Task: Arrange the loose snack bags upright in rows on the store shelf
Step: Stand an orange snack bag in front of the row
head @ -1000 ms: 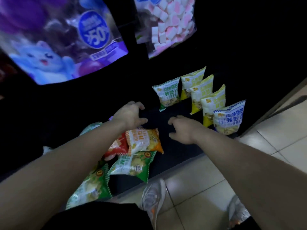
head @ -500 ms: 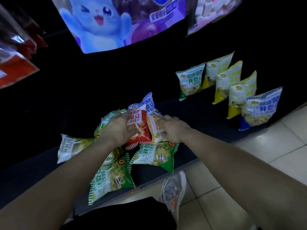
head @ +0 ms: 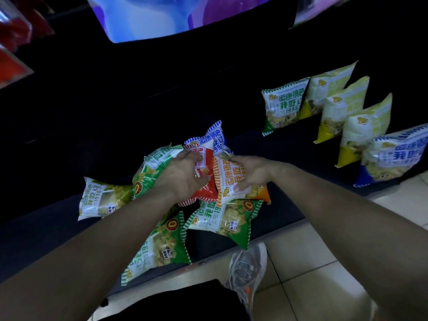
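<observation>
A heap of loose snack bags lies on the dark bottom shelf [head: 289,205]. My left hand [head: 183,177] presses on the red bag [head: 207,191] and a green bag [head: 150,172] at the heap's top. My right hand [head: 252,172] is closed on the orange bag [head: 228,181] beside it. A blue bag [head: 214,137] sticks up behind them. Two green bags [head: 227,218] [head: 159,246] lie flat at the front, another pale one [head: 102,198] at the left. At the right, a green bag [head: 283,105], three yellow bags [head: 342,110] and a blue bag [head: 396,156] stand upright in rows.
Large purple and blue bags [head: 176,15] hang above the shelf, red packs [head: 11,42] at the upper left. Tiled floor [head: 312,262] runs below the shelf edge, with my shoe [head: 247,265] near it.
Both hands went from hovering over the shelf down onto the heap; the left now presses the red and green bags, the right has closed on the orange bag. The view shifted left and closer.
</observation>
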`<control>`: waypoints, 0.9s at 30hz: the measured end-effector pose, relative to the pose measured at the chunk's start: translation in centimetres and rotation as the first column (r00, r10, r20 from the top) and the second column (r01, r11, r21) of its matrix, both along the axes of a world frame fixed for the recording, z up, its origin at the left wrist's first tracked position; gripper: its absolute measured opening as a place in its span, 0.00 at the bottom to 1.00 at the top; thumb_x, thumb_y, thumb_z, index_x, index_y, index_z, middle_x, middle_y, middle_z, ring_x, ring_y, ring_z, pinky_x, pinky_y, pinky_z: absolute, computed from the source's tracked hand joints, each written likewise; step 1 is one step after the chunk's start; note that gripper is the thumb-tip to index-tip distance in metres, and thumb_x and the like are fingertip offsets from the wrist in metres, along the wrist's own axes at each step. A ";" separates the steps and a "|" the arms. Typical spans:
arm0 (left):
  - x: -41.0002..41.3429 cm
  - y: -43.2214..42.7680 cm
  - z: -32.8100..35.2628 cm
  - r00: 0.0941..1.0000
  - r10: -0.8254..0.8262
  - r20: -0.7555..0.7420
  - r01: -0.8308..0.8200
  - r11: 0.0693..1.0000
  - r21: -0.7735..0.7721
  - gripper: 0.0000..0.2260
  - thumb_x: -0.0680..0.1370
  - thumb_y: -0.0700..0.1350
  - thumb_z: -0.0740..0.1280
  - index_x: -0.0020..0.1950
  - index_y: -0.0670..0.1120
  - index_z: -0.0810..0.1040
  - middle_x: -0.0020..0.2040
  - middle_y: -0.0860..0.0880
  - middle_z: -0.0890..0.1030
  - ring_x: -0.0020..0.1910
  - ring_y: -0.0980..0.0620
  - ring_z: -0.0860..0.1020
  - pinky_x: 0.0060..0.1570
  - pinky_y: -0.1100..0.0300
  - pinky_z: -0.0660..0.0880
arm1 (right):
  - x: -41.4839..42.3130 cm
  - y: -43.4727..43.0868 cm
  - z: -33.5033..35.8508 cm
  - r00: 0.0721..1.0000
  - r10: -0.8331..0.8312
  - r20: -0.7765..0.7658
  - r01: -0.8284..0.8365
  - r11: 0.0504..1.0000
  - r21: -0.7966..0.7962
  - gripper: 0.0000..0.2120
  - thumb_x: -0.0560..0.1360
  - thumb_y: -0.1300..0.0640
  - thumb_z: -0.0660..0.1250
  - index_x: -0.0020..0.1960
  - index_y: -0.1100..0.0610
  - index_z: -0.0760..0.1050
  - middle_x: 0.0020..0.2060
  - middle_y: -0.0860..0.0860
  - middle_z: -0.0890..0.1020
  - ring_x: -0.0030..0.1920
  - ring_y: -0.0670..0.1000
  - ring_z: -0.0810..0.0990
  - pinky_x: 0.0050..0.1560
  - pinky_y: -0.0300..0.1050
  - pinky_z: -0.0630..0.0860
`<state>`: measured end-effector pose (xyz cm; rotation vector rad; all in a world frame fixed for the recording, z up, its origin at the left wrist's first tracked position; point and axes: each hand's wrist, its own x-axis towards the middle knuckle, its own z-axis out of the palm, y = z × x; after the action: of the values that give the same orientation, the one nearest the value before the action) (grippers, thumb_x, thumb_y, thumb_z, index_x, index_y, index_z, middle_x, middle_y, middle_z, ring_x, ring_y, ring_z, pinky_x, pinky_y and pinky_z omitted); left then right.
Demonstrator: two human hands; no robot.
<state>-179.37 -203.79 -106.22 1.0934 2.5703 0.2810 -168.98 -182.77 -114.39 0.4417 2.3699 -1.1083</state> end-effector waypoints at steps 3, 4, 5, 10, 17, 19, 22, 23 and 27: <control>0.2 0.3 -0.1 1.000 0.001 0.003 -0.001 1.000 -0.006 0.27 0.75 0.59 0.69 0.71 0.53 0.67 0.72 0.51 0.67 0.65 0.49 0.71 0.55 0.59 0.70 | -0.4 0.4 0.0 0.998 0.070 0.010 -0.070 0.989 0.133 0.48 0.57 0.38 0.81 0.72 0.45 0.64 0.57 0.47 0.69 0.62 0.52 0.68 0.61 0.49 0.69; 0.3 0.4 -0.2 1.000 0.002 0.002 -0.002 1.000 -0.006 0.27 0.75 0.59 0.69 0.71 0.53 0.68 0.72 0.51 0.67 0.65 0.48 0.72 0.55 0.59 0.70 | -0.3 0.5 0.0 0.998 0.068 0.008 -0.069 0.985 0.156 0.46 0.54 0.36 0.81 0.67 0.44 0.67 0.56 0.46 0.69 0.63 0.53 0.67 0.60 0.50 0.69; 0.3 0.5 -0.3 1.000 0.003 0.001 -0.003 1.000 -0.003 0.27 0.75 0.59 0.69 0.71 0.53 0.68 0.72 0.51 0.67 0.65 0.48 0.72 0.55 0.59 0.70 | -0.1 0.6 -0.1 0.998 0.055 -0.002 -0.054 0.985 0.164 0.45 0.51 0.33 0.80 0.64 0.44 0.69 0.56 0.45 0.68 0.63 0.53 0.66 0.60 0.51 0.69; 0.4 0.9 -0.5 1.000 -0.007 -0.020 0.007 1.000 0.002 0.26 0.75 0.59 0.69 0.70 0.54 0.68 0.74 0.51 0.65 0.66 0.47 0.71 0.60 0.55 0.71 | 2.2 0.7 0.0 0.991 -0.073 -0.108 0.083 0.992 0.092 0.41 0.47 0.30 0.78 0.53 0.42 0.64 0.48 0.41 0.74 0.48 0.45 0.76 0.45 0.47 0.75; 1.7 2.8 1.6 0.999 -0.017 0.036 0.009 0.977 0.213 0.27 0.71 0.63 0.71 0.67 0.55 0.70 0.62 0.54 0.70 0.57 0.52 0.73 0.50 0.59 0.70 | 4.7 2.3 7.5 0.950 -0.171 -0.262 0.187 0.982 0.036 0.37 0.53 0.35 0.80 0.54 0.43 0.66 0.46 0.42 0.80 0.44 0.39 0.79 0.43 0.43 0.77; 2.9 3.6 3.1 0.993 -0.036 0.110 -0.001 0.948 0.318 0.30 0.70 0.64 0.72 0.67 0.54 0.71 0.59 0.57 0.71 0.55 0.56 0.72 0.50 0.60 0.70 | 6.0 3.0 10.8 0.924 -0.201 -0.325 0.223 0.974 0.030 0.37 0.55 0.38 0.81 0.56 0.44 0.66 0.46 0.42 0.80 0.44 0.38 0.79 0.42 0.41 0.77; 5.4 5.0 6.6 0.889 -0.134 0.437 -0.099 0.877 0.470 0.31 0.68 0.60 0.74 0.68 0.51 0.72 0.60 0.55 0.77 0.54 0.57 0.78 0.49 0.56 0.79 | 9.0 3.7 15.4 0.877 -0.238 -0.416 0.286 0.957 0.056 0.41 0.56 0.37 0.81 0.62 0.43 0.64 0.50 0.41 0.79 0.47 0.39 0.78 0.46 0.43 0.78; 6.2 5.5 7.7 0.828 -0.188 0.528 -0.128 0.854 0.504 0.30 0.68 0.58 0.75 0.67 0.50 0.73 0.58 0.53 0.80 0.52 0.57 0.80 0.50 0.55 0.80 | 10.1 3.8 16.7 0.859 -0.266 -0.438 0.315 0.948 0.043 0.42 0.56 0.36 0.81 0.63 0.42 0.64 0.50 0.40 0.79 0.48 0.38 0.79 0.47 0.42 0.78; 9.3 7.1 11.1 0.711 -0.296 0.637 -0.175 0.803 0.569 0.23 0.68 0.52 0.76 0.62 0.51 0.78 0.51 0.54 0.85 0.51 0.54 0.83 0.50 0.55 0.80 | 14.0 2.9 19.2 0.738 -0.433 -0.518 0.426 0.894 -0.141 0.40 0.53 0.35 0.82 0.59 0.37 0.65 0.50 0.35 0.81 0.50 0.35 0.79 0.46 0.35 0.78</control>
<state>-170.08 -196.67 -95.16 0.9759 1.7425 1.2999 -155.00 -179.86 -95.21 0.7963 2.8251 -1.6367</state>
